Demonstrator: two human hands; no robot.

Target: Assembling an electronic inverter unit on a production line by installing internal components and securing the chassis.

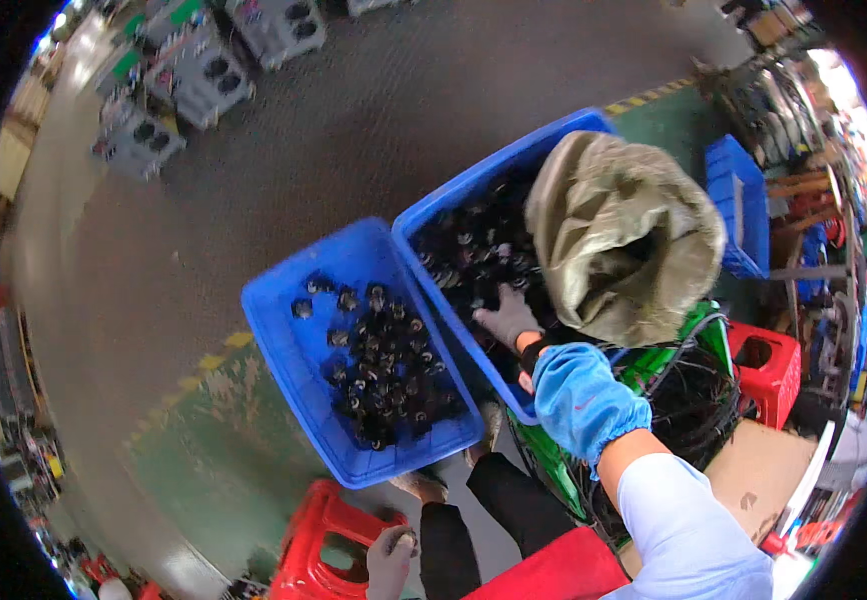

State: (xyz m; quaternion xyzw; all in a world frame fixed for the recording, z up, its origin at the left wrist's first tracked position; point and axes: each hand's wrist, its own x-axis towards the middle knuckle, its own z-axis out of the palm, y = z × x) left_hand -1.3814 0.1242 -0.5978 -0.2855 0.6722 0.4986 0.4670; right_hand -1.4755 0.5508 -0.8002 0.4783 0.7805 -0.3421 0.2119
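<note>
My right hand (pixel 510 318), in a grey glove, reaches into the right-hand blue bin (pixel 454 190) with its fingers spread. Under and around the fingers lie many small black parts (pixel 479 245) with pale, shiny spots; their exact kind is too small to tell. My left hand (pixel 391 562), also gloved, is low by my legs and next to a red stool (pixel 319 535). Its fingers are curled, and what they hold, if anything, is hidden. Beside the first bin stands a second blue bin (pixel 294 370), with similar black parts (pixel 389 370) heaped toward its near right side.
An olive woven sack (pixel 609 190) with an open mouth rests on the right bin's far right part. To the right are a green container (pixel 699 335) with black wiring, another red stool (pixel 779 365), a cardboard piece (pixel 759 470) and a blue crate (pixel 739 205). Grey machines (pixel 199 80) stand far left.
</note>
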